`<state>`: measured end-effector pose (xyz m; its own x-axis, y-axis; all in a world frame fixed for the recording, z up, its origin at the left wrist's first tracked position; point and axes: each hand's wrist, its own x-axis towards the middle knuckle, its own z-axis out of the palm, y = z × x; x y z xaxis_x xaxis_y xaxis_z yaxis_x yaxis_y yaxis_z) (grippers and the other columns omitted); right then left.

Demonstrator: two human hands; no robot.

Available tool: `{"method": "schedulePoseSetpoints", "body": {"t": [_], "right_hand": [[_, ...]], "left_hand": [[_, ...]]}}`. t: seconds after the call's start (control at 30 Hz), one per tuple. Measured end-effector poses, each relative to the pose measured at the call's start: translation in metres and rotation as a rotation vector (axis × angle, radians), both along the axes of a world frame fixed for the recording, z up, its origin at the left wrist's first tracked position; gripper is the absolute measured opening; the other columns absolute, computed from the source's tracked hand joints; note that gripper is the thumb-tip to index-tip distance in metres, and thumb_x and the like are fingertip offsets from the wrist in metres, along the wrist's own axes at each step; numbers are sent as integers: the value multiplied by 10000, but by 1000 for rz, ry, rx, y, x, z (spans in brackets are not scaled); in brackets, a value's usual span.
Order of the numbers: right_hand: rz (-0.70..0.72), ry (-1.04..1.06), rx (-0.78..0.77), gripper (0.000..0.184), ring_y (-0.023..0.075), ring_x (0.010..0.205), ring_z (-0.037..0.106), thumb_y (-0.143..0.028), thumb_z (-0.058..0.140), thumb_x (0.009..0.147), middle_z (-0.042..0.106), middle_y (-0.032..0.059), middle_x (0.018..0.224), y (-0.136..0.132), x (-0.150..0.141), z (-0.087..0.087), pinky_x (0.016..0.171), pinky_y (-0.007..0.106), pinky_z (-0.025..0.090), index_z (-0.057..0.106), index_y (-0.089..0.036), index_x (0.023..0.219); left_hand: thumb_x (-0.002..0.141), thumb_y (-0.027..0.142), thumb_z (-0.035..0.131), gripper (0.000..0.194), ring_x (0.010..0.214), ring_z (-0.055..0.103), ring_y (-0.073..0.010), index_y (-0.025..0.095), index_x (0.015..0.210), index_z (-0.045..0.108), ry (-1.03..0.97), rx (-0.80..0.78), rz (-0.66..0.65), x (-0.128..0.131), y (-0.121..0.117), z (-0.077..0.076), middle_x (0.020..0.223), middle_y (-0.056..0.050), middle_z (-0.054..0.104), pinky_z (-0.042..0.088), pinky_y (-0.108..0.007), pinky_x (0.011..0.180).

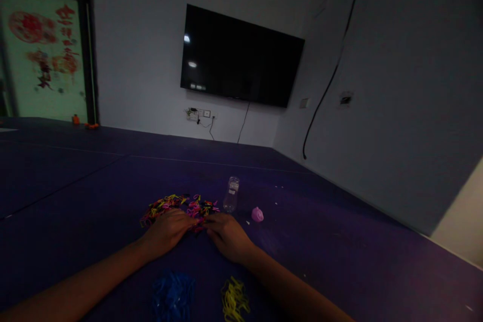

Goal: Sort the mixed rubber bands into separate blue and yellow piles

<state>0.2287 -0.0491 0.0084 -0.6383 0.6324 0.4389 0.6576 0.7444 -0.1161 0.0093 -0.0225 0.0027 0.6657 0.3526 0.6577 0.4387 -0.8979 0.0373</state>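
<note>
A loose pile of mixed rubber bands (pixel 171 202), pink, yellow, red, orange and black, lies on the purple floor surface. My left hand (pixel 171 231) rests at the pile's near side, fingers pressed together on some bands at its right part. Close beside those fingertips, my right hand (pixel 228 236) has its fingers bent and closed on bands in the same spot. How many bands each hand pinches is hidden. Nearer to me lie a heap of blue rubber bands (pixel 173 296) and a smaller heap of yellow rubber bands (pixel 234 299).
Just beyond my right hand stands a clear bottle (pixel 231 195), with a small pink object (pixel 257 214), perhaps its cap, to the right. White scraps dot the purple surface (pixel 339 246). A black television (pixel 241 58) hangs on the far wall, and a dark cable (pixel 327 91) runs down the right wall.
</note>
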Motion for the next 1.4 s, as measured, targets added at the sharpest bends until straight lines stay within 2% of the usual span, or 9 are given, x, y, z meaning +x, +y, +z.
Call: {"method": "schedulePoseSetpoints", "body": {"t": [0.2,0.5,0.7,0.87,0.97,1.1,1.23,1.4], "right_hand": [[29,-39,-52,323,173,1090,509,-134,425,861,566,61,1190,-1,-1,4,923,300,382,555,-187,1152],[-29,-85,-74,379,197,1168,439,-187,427,869,503,52,1280,-1,0,2,968,351,337,487,-207,1243],[-19,-101,-49,349,190,1126,472,-168,422,868,542,73,1215,-2,0,3,933,331,364,500,-185,1207],[-29,-122,-49,350,196,1140,458,-175,418,872,523,71,1243,0,0,1,946,344,348,497,-196,1212],[-25,-111,-57,348,191,1135,465,-176,420,873,530,69,1234,0,-1,1,947,338,348,503,-194,1211],[-33,-82,-76,370,181,1136,468,-173,416,877,534,57,1236,-1,-1,2,955,328,350,486,-196,1239],[-13,-70,-82,387,176,1158,451,-201,406,894,505,46,1278,-1,0,1,977,328,333,453,-211,1277],[-11,-67,-83,391,185,1158,455,-195,391,896,504,53,1281,-2,0,2,974,338,339,446,-205,1283]], "left_hand": [[895,147,396,253,835,602,-179,199,1035,600,25,-47,-25,-1,0,0,905,-46,674,458,-314,727],[868,95,392,220,785,567,-172,190,836,587,75,-109,-6,1,-2,2,808,-25,624,438,-297,711],[834,60,398,216,880,567,-184,195,849,566,72,-180,-32,2,-4,5,904,-36,630,440,-311,771],[816,32,369,252,1037,520,-197,198,840,557,78,-209,-58,2,-6,8,1094,-52,607,417,-341,872],[800,23,367,261,1061,505,-195,199,837,556,93,-237,-53,2,-6,9,1101,-49,602,410,-338,891],[790,34,378,261,1013,528,-198,195,884,561,117,-264,-19,2,-2,6,1061,-56,601,430,-327,857],[807,45,386,271,997,536,-196,193,946,566,116,-242,-39,1,2,2,1055,-63,597,430,-320,857],[811,38,386,315,975,550,-190,190,1037,542,85,-219,-55,1,-4,6,1018,-67,610,440,-312,836]]}}
